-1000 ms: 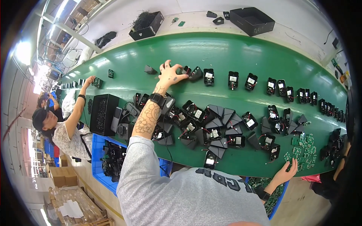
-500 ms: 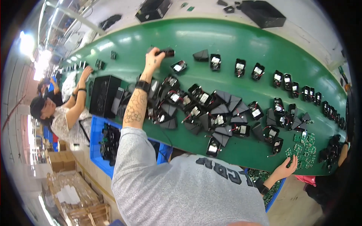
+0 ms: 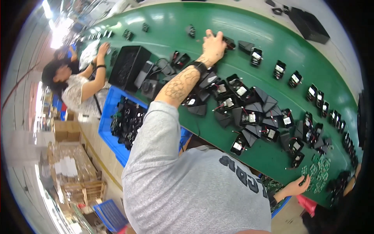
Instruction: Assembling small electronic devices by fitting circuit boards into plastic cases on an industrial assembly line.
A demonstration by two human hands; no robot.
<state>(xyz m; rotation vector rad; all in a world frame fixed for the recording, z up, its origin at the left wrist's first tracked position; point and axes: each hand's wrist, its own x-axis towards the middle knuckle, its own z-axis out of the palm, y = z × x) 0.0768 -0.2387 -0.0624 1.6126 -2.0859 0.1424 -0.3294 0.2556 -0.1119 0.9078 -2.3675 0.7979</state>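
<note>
My left hand (image 3: 214,46) reaches to the far side of the green bench, its fingers curled over a black plastic housing (image 3: 230,43) with red wiring; they partly hide it. Right of it lies a black wedge-shaped cover (image 3: 245,46), then an open housing (image 3: 256,57) with a white-labelled part inside. My right hand (image 3: 298,186) is at the near right edge, fingertips pinched on a small dark part (image 3: 303,181) too small to name. Beside it lies a heap of small green circuit boards (image 3: 320,171). Under my left forearm, housings and covers are piled mid-bench.
Open housings stand in a row along the far right. A black bin (image 3: 128,68) and a blue crate (image 3: 111,130) full of black parts are at the left. Another person's hand (image 3: 103,48) works farther left. At the right edge, someone's hand (image 3: 352,181) is near black parts.
The view has shifted, so the bench sits differently in it. My left hand has moved right relative to the bench parts, onto the housing. My right hand stays by the circuit boards.
</note>
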